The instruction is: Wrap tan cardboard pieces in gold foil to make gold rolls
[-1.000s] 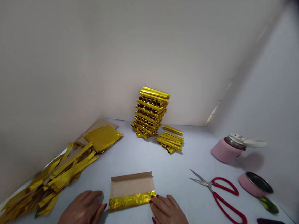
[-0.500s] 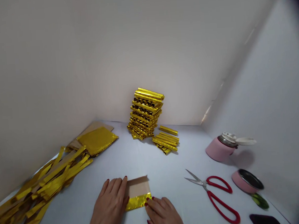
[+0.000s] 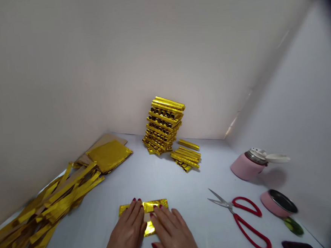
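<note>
A gold foil sheet with a tan inner side (image 3: pixel 150 228) lies on the white table near the front edge, its far and near edges folded inward. My left hand (image 3: pixel 126 229) lies flat over its left part, fingers stretched out. On its right part rests my right hand (image 3: pixel 173 229), fingers extended and thumb apart, pressing down. A strip of the tan side shows between the hands; the rest of the sheet is hidden under them.
A stack of gold rolled strips (image 3: pixel 164 126) stands at the back, beside a small pile (image 3: pixel 186 158). Gold sheets (image 3: pixel 109 156) and cut strips (image 3: pixel 60 199) lie left. Rightward are red-handled scissors (image 3: pixel 230 206), a pink bottle (image 3: pixel 246 166), a pink cup (image 3: pixel 275 203) and a dark object (image 3: pixel 295 245).
The far edge of the sheet has been folded over, showing gold. My right hand has moved up onto the sheet with its fingers extended. The view has shifted slightly.
</note>
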{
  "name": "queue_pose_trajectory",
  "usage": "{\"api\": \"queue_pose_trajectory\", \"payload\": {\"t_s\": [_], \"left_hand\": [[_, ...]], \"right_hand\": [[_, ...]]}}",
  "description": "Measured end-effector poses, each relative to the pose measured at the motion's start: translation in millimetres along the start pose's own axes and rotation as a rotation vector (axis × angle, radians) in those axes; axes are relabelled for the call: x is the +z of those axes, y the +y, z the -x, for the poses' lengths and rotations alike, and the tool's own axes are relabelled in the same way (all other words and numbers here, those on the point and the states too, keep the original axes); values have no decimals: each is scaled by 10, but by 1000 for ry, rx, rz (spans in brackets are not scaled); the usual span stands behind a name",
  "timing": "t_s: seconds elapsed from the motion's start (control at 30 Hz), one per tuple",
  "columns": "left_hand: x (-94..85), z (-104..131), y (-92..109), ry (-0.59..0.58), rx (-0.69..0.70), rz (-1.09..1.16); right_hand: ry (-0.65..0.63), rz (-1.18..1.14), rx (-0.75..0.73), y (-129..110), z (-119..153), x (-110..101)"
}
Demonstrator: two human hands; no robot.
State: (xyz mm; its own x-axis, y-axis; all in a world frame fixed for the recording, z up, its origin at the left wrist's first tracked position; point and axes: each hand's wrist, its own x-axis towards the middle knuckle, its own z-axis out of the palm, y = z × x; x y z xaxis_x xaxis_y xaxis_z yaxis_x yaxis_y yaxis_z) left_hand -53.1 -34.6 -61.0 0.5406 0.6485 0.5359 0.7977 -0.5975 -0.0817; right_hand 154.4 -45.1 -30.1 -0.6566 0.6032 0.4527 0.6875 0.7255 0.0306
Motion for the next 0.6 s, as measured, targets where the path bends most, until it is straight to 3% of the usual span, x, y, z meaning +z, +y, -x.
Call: {"api": "queue_pose_trajectory", "payload": {"t_s": [0.13, 0.27, 0.6], "left_hand": [[-60, -22, -12, -19, -31, 28], [-167, 1, -68, -90, -24, 37], [-338, 153, -253, -269, -97, 64]], "right_hand": [[-203, -95, 39, -73, -214, 150], [-352, -181, 96, 7, -180, 163], [-393, -192, 196, 99, 9, 54]]}}
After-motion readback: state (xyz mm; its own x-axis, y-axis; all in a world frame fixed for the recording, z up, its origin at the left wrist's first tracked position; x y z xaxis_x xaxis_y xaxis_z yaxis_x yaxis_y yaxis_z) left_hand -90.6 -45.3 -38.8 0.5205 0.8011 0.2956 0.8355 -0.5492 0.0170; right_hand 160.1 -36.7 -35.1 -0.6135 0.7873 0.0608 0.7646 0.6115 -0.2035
